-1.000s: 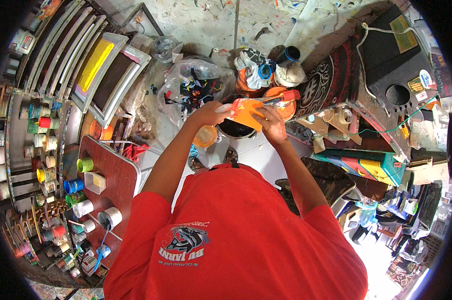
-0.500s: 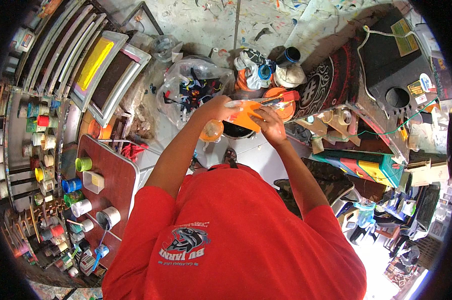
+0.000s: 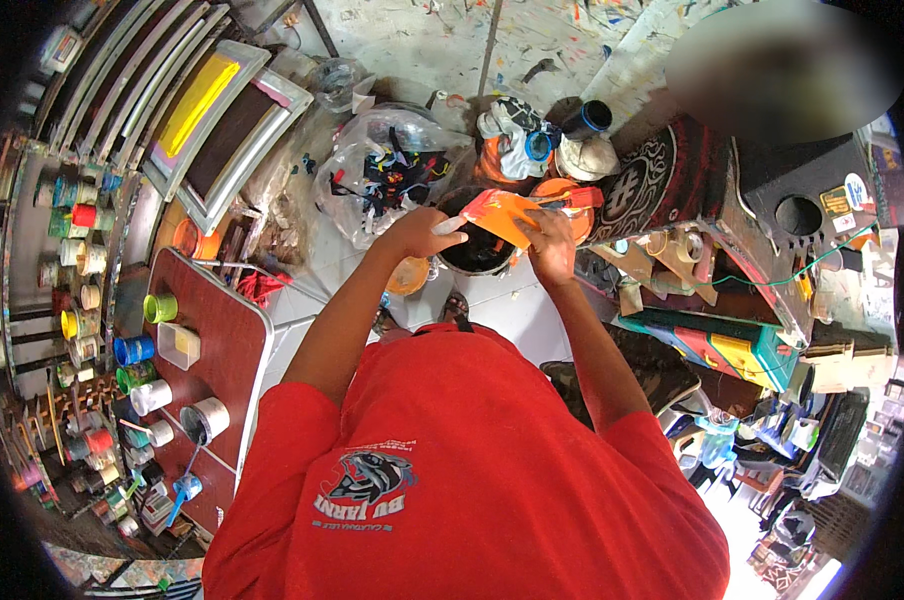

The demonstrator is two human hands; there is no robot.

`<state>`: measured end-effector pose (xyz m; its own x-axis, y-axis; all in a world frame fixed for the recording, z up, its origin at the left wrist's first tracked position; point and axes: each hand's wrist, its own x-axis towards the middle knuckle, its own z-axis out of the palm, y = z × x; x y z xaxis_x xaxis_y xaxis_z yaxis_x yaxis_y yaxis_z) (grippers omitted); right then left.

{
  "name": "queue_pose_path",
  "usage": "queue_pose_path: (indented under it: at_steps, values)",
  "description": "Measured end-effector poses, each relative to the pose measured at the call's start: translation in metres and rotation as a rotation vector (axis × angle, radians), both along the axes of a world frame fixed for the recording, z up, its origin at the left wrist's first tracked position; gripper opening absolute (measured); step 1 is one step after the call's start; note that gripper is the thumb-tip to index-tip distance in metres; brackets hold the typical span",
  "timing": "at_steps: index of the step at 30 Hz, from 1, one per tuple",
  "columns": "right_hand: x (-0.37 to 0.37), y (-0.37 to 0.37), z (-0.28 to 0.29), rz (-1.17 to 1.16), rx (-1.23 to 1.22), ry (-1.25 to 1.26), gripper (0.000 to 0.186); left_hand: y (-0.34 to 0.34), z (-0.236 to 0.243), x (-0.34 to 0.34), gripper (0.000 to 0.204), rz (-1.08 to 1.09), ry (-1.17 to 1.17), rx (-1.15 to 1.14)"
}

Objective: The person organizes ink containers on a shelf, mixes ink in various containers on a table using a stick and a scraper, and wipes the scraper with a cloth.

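My right hand [image 3: 550,248] is closed on the edge of a flat orange sheet [image 3: 507,216], which tilts over a dark round bucket [image 3: 472,262]. A red smear runs along the sheet's upper left edge. Just left of the sheet, my left hand [image 3: 419,236] is closed around a small whitish piece [image 3: 450,226] whose kind I cannot make out. The piece sits a little apart from or just at the sheet's edge. Below the left hand is an orange round tub [image 3: 408,275]. Beyond my right hand stands an orange lid or tub [image 3: 562,192] with a red-handled tool [image 3: 580,198] across it.
A clear plastic bag [image 3: 397,165] of dark scraps lies beyond my left hand. Paint pots stand on a red-brown table [image 3: 227,330] to the left, near framed screens [image 3: 237,150]. A black patterned drum [image 3: 644,180] and a cluttered bench [image 3: 772,205] stand at right.
My left hand has drawn back slightly left and down with the whitish piece, away from the orange sheet. The sheet has tilted, and more of the dark bucket shows.
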<state>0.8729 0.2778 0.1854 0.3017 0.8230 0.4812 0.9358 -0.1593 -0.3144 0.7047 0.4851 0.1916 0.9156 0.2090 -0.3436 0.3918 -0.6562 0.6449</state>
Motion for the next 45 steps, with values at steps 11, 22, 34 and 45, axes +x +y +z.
queue_pose_path:
  at_steps: [11,22,34,45]
  values:
    - [-0.010,-0.009,-0.086,-0.427,-0.103,0.644,0.022,-0.005,-0.050,-0.161,0.036,0.998,-0.845,-0.216]
    - [0.022,-0.029,-0.219,-0.700,0.196,1.541,0.021,0.032,-0.153,-0.505,0.039,1.688,-0.877,0.902]
    - [-0.067,0.029,-0.143,-0.897,0.096,1.392,0.031,0.023,-0.192,-0.572,0.064,2.114,-0.719,0.731]
    - [-0.049,0.020,-0.162,-0.850,-0.054,1.377,0.025,-0.014,-0.213,-0.473,0.068,2.406,-0.317,0.175]
